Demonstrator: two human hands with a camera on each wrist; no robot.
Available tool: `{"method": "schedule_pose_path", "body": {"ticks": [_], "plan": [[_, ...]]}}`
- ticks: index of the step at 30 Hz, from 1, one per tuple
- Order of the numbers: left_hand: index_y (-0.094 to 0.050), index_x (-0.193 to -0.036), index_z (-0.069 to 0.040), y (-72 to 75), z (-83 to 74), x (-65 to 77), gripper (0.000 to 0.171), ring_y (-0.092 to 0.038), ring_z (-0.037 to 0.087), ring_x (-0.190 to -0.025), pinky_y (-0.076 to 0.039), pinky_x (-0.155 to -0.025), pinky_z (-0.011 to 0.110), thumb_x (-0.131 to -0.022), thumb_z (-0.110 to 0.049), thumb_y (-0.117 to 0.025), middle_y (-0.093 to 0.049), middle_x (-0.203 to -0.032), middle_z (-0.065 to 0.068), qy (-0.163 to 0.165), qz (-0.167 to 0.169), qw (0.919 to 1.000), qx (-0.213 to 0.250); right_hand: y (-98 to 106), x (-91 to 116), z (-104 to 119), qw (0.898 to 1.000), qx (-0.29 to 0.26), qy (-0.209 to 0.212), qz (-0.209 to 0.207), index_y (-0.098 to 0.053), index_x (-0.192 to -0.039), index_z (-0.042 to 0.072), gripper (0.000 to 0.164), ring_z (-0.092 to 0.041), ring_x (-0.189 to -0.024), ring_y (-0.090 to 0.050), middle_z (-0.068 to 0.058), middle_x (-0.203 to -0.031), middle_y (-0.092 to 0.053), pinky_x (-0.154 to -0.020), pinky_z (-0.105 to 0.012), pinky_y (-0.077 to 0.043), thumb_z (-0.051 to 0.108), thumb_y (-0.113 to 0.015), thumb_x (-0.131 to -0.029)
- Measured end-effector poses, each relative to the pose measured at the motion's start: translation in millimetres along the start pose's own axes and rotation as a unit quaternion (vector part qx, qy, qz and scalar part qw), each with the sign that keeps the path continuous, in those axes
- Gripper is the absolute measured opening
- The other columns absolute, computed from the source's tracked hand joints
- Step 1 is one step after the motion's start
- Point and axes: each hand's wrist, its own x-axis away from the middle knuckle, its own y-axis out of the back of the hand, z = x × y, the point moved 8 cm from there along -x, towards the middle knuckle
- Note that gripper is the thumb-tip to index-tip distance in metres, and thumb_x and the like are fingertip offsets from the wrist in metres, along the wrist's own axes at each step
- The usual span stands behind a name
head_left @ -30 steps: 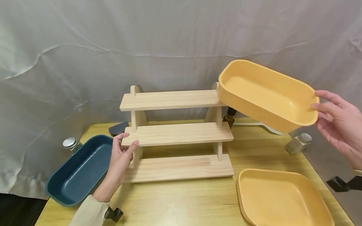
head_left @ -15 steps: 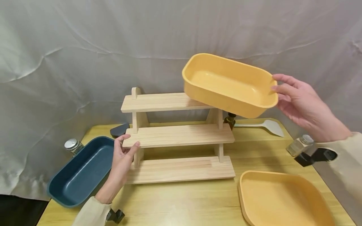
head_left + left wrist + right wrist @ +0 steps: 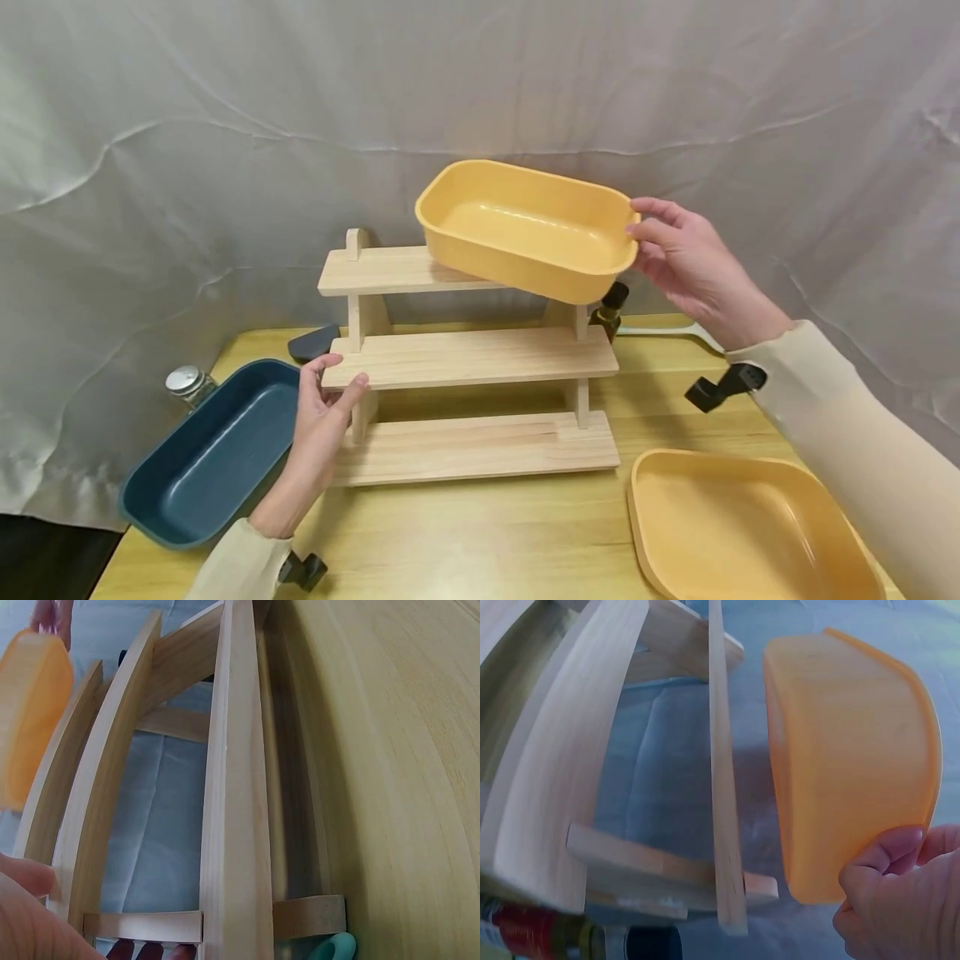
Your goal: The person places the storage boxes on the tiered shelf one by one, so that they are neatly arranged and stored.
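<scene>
A yellow plastic bin [image 3: 525, 229] hangs tilted above the top shelf of a three-tier wooden stand [image 3: 472, 358]. My right hand [image 3: 693, 262] pinches the bin's right end wall at the rim. In the right wrist view a gap shows between the bin [image 3: 855, 765] and the top board. My left hand [image 3: 322, 425] grips the left end of the middle shelf, thumb on top. Its fingers [image 3: 150, 950] reach under the board in the left wrist view.
Left of the stand lies a dark blue bin [image 3: 217, 454], with a glass jar [image 3: 191, 383] and a dark utensil head [image 3: 313, 342] behind it. A second yellow bin [image 3: 750, 525] sits front right. A dark-capped bottle [image 3: 609, 312] and a pale spatula [image 3: 675, 331] are behind the stand's right side.
My right hand has carried the yellow bin leftward from the right side to over the top shelf. The left hand keeps its grip on the stand.
</scene>
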Motion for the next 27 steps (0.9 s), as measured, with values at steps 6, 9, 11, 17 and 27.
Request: {"method": "schedule_pose_path", "body": {"ticks": [6,9,11,17,27], "plan": [[-0.038,-0.155,-0.016,-1.6,0.5,-1.5,0.057,-0.051,0.016,-0.094,-0.042,-0.073,0.028,-0.11,-0.026,-0.07,-0.053,-0.107,0.004,0.0,0.003,1.0,-0.003,-20,-22,-13,1.0,0.009,-0.014,0.016,-0.05,-0.134,0.003,0.029,-0.02,-0.103,-0.063,-0.014,-0.137,-0.047,-0.081,-0.026,-0.06,-0.008,-0.057,-0.108],[-0.038,-0.156,-0.016,-1.8,0.5,-1.7,0.057,-0.051,0.017,-0.094,-0.042,-0.073,0.028,-0.11,-0.026,-0.071,-0.055,-0.107,0.003,0.001,0.002,1.0,-0.004,-24,-31,-20,0.999,0.006,-0.028,0.02,-0.05,-0.135,0.003,0.029,-0.021,-0.105,-0.06,-0.014,-0.137,-0.047,-0.081,-0.025,-0.06,-0.008,-0.056,-0.109],[-0.038,-0.155,-0.016,-1.8,0.3,-1.9,0.057,-0.052,0.017,-0.093,-0.042,-0.073,0.027,-0.11,-0.026,-0.071,-0.055,-0.107,0.003,-0.001,0.001,1.0,-0.002,-26,-37,-23,0.999,0.009,-0.034,0.021,-0.05,-0.135,0.003,0.029,-0.02,-0.104,-0.059,-0.014,-0.136,-0.047,-0.079,-0.025,-0.059,-0.008,-0.055,-0.109],[-0.038,-0.155,-0.016,-2.2,-0.3,-2.3,0.057,-0.051,0.016,-0.092,-0.041,-0.071,0.027,-0.11,-0.026,-0.071,-0.052,-0.106,0.004,-0.005,0.002,1.0,0.0,-30,-57,-27,0.997,0.043,-0.055,0.033,-0.051,-0.138,0.005,0.032,-0.017,-0.091,-0.063,-0.016,-0.132,-0.05,-0.074,-0.022,-0.058,-0.005,-0.058,-0.109],[-0.038,-0.156,-0.016,-1.9,1.9,-0.8,0.058,-0.05,0.016,-0.091,-0.042,-0.072,0.027,-0.11,-0.026,-0.071,-0.051,-0.104,0.004,0.0,0.001,1.0,-0.004,-35,-88,-24,0.992,0.104,-0.055,0.048,-0.053,-0.138,-0.005,0.032,-0.019,-0.094,-0.07,-0.015,-0.125,-0.061,-0.081,-0.024,-0.06,-0.001,-0.064,-0.108]]}}
